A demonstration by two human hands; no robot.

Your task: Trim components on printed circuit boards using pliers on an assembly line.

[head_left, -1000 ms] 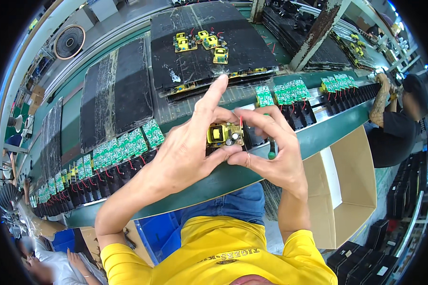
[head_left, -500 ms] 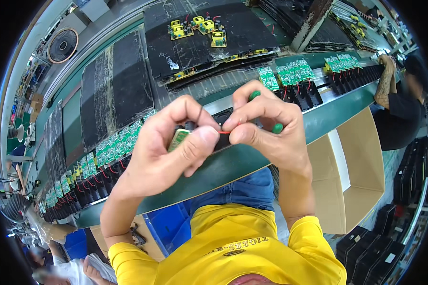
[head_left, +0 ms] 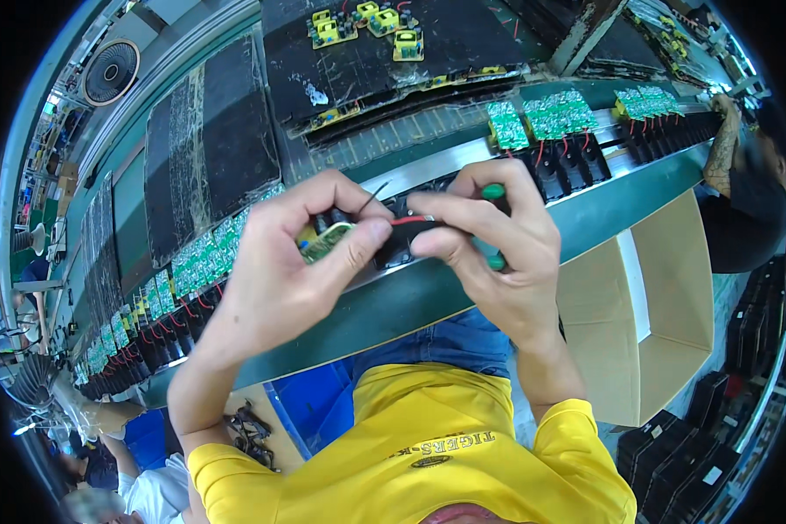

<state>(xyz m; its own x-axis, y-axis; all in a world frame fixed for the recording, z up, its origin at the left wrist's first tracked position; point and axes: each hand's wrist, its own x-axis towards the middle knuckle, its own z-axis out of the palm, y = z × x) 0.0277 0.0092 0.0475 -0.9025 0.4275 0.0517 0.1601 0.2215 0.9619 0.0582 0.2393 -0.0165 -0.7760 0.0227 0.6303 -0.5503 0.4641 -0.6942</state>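
Observation:
My left hand [head_left: 301, 253] is closed around a small circuit board [head_left: 327, 243] with dark cylindrical parts, its thumb and forefinger pinching a red wire [head_left: 410, 220]. The wire's end points toward my right hand [head_left: 498, 236], and a thin dark lead [head_left: 375, 194] sticks up above the left fingertips. A hand tool with two green handles [head_left: 492, 191] is held within my right hand; its jaws are hidden. The right thumb and forefinger are apart, close to the wire end. Below the fingertips, partly covered, lies a black plastic case [head_left: 397, 253] on the line.
Black cases with green circuit boards [head_left: 210, 258] and red wires run along the green bench [head_left: 384, 310] at left, with more boards [head_left: 559, 115] at right. Yellow-topped boards [head_left: 408, 45] sit on black sheets. A cardboard box [head_left: 598, 336] stands at right, near a co-worker [head_left: 747, 183].
My right thumb and forefinger have parted, uncovering the red wire's end. Both hands stay close together, the left still pinching the wire. The whole view has shifted slightly.

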